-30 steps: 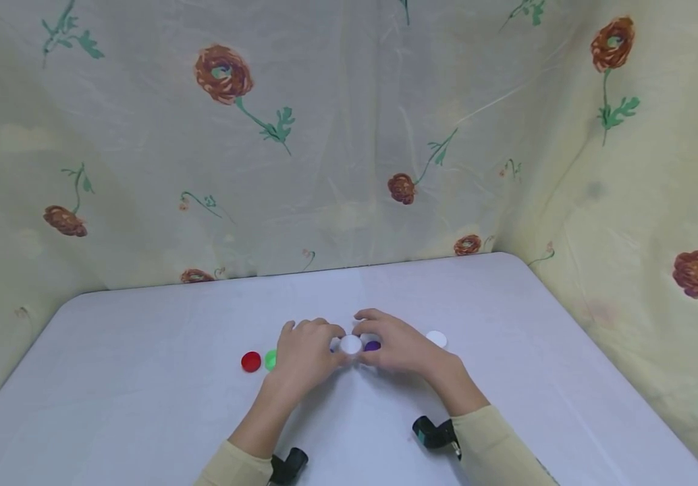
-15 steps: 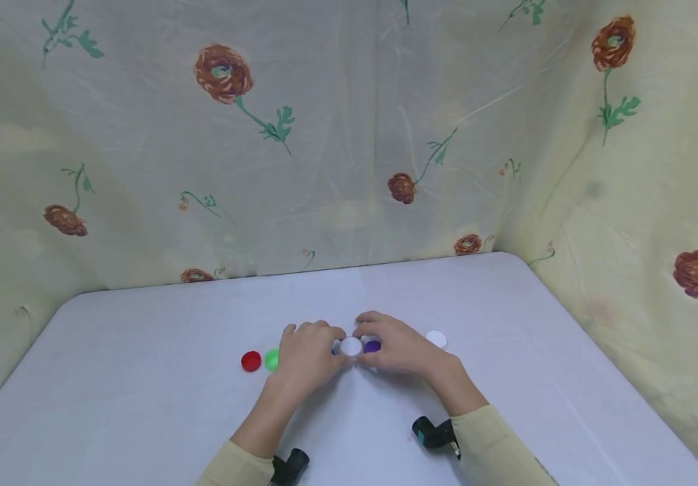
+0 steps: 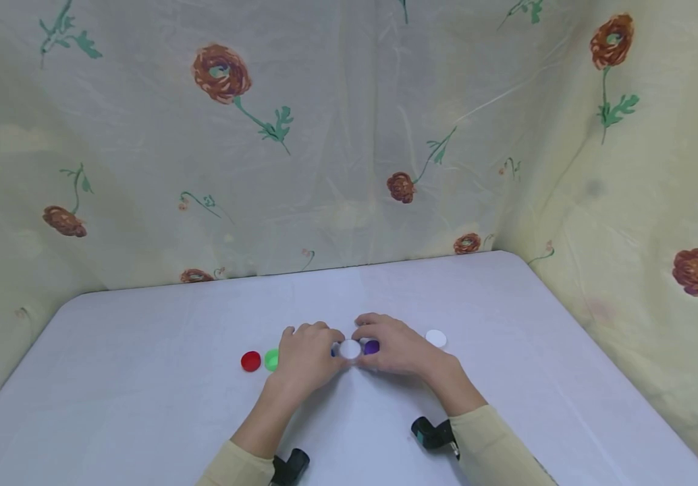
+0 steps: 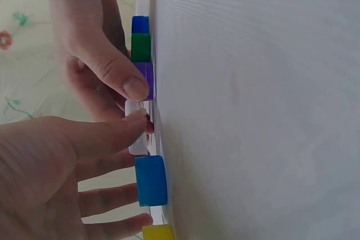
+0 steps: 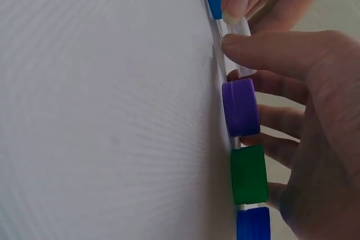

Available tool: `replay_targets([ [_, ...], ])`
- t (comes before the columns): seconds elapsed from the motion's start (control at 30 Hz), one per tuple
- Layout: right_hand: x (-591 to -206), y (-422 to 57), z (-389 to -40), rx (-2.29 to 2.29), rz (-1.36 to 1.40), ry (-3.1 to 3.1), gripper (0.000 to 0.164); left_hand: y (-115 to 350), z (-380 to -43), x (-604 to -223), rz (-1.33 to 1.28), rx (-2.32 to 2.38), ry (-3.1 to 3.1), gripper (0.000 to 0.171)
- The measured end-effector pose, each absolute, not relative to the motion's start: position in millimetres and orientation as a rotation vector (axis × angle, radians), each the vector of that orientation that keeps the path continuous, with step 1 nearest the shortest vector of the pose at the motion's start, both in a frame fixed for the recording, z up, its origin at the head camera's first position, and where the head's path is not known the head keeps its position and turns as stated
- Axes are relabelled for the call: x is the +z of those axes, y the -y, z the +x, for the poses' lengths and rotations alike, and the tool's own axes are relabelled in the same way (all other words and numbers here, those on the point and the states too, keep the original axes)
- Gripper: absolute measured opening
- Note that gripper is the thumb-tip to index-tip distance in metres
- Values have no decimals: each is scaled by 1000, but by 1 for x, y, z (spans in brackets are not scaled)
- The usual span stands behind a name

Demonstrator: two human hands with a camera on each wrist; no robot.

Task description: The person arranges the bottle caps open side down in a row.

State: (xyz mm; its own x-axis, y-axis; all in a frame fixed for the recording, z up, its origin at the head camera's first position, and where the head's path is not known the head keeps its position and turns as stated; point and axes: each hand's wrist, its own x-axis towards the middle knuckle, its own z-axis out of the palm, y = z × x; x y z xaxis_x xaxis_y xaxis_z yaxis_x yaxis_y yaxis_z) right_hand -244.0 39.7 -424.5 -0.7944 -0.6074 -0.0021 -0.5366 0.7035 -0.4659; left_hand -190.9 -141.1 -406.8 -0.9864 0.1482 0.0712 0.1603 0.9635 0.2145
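A white bottle cap (image 3: 350,349) is pinched from both sides, close over the table, between the thumb and fingers of my left hand (image 3: 308,354) and my right hand (image 3: 399,345). In the left wrist view its ribbed side (image 4: 136,143) shows below the thumbs. On the left of it stands a light blue cap (image 4: 151,181), then a yellow cap (image 4: 158,232), both beside my left fingers. To its right, my right hand arches around a purple cap (image 5: 241,108), a green cap (image 5: 249,175) and a dark blue cap (image 5: 253,224).
A red cap (image 3: 251,361) and a light green cap (image 3: 272,360) lie at the left end of the row. Another white cap (image 3: 436,338) lies beyond my right wrist. The white table (image 3: 142,378) meets a flowered curtain (image 3: 325,135) along its back edge.
The pinched white cap has shifted very slightly downward in the head view, and both hands with it. The caps on the table have stayed in place.
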Motion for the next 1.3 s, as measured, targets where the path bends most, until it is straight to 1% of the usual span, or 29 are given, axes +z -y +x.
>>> replay_targets([
  [0.33,-423,-37,-243,-645,-947,-2762,35,143,-189,-406,-250,-372,3053,33],
  [0.57,-422,-37,-243,-676,-944,-2732,36,144,-188,-404,-247,-381,3063,35],
  [0.77,-415,-35,-243,-752,-909,-2696,35,146,-190,-404,-216,-380,3090,38],
  [1.0,-417,-34,-243,-778,-894,-2677,37,153,-191,-400,-206,-390,3114,49],
  [1.3,-422,-23,-245,-773,-902,-2664,37,167,-189,-396,-207,-406,3138,52],
])
